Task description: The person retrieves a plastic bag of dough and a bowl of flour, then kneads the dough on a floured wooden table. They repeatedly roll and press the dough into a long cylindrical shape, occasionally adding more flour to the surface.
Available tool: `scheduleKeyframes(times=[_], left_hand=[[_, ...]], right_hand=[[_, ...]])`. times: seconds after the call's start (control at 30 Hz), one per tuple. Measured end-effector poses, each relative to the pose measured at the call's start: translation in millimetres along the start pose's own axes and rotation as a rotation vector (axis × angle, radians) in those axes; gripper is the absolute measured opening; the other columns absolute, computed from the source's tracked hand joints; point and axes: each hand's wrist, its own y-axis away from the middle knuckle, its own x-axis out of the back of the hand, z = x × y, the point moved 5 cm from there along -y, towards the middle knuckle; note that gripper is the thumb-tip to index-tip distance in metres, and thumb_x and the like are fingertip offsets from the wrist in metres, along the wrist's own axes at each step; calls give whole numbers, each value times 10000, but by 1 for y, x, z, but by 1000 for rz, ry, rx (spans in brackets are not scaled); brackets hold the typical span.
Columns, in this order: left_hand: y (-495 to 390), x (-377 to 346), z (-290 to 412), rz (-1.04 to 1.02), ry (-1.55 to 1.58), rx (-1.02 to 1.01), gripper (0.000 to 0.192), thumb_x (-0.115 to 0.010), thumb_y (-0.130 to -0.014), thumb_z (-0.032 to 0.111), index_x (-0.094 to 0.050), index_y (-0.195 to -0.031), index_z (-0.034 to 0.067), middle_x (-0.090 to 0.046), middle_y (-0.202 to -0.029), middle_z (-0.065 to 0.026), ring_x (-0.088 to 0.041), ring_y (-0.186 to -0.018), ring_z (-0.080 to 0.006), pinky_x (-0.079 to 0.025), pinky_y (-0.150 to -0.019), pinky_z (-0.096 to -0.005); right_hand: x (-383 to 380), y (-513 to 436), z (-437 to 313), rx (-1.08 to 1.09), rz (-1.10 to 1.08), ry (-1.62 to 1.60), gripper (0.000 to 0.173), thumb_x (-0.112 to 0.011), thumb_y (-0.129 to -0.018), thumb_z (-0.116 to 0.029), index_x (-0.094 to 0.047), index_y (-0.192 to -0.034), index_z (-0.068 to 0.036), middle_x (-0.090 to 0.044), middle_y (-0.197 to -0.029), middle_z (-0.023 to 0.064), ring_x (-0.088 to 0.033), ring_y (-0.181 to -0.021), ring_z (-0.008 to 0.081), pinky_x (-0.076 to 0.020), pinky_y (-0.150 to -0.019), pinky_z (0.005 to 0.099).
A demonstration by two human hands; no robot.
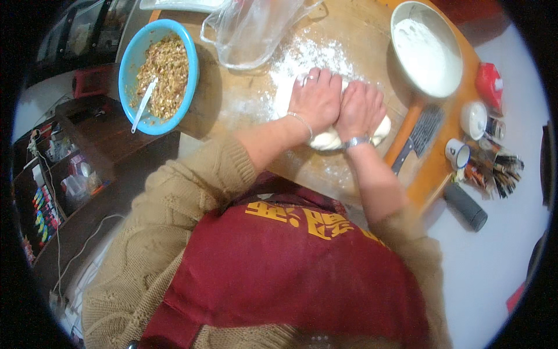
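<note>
Both my hands press on a lump of pale dough (328,141) on a floury wooden board (244,94). My left hand (316,102), with a ring and a thin bracelet, lies over the dough's left and upper part. Close beside it, my right hand (361,107) has its fingers bent over the right part, a metal band at the wrist. Dough bulges out below the palms and at the right; the rest is hidden under the hands. Loose white flour (314,54) is scattered beyond the fingers.
A blue bowl (195,83) of chopped filling holds a white spoon (144,104). Nearby are a clear plastic bag (248,39), a bowl of flour (420,56), a wooden rod (403,131) and a cleaver (426,128). An enamel mug (457,153) and a dark cylinder (465,207) stand right.
</note>
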Motion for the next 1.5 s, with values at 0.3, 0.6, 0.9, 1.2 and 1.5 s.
scheduleKeyframes(times=[0.3, 0.6, 0.9, 1.2, 1.5], left_hand=[[33, 42, 1, -134, 338, 28, 393, -515, -976, 386, -764, -947, 82, -634, -1169, -195, -506, -1255, -398, -454, -990, -516], [169, -17, -22, 400, 142, -262, 396, -676, -861, 296, -614, -1224, 150, -527, -1285, -125, -472, -1189, -348, -385, -1024, -503], [111, -20, -21, 326, 74, -122, 417, -622, -920, 317, -577, -1294, 138, -536, -1320, -130, -479, -1222, -376, -404, -1041, -516], [51, 2, -20, 124, 115, 84, 310, -537, -977, 312, -621, -1210, 125, -603, -1174, -97, -552, -1160, -287, -436, -987, -486], [90, 36, -14, 124, 348, -18, 339, -520, -980, 298, -591, -1209, 58, -611, -1153, -153, -543, -1153, -360, -433, -996, -498]], right_hand=[[54, 35, -10, -1, -112, -338, 341, -520, -969, -301, -697, -939, -11, -669, -1009, 231, -586, -1030, 464, -423, -920, 543], [16, 171, -29, 176, 221, -153, 444, -581, -865, -246, -576, -1273, -73, -522, -1335, 151, -407, -1331, 369, -208, -1144, 594], [1, 100, -23, 178, 98, 6, 442, -577, -878, -298, -579, -1270, -93, -583, -1210, 87, -497, -1205, 289, -259, -1110, 549], [-4, 36, -24, 126, -31, 80, 263, -518, -949, -323, -652, -984, -99, -647, -1033, 120, -539, -1032, 313, -341, -980, 507], [44, 86, -15, 444, -86, -257, 356, -568, -956, -271, -563, -1221, -34, -569, -1224, 188, -470, -1192, 383, -313, -1052, 503]])
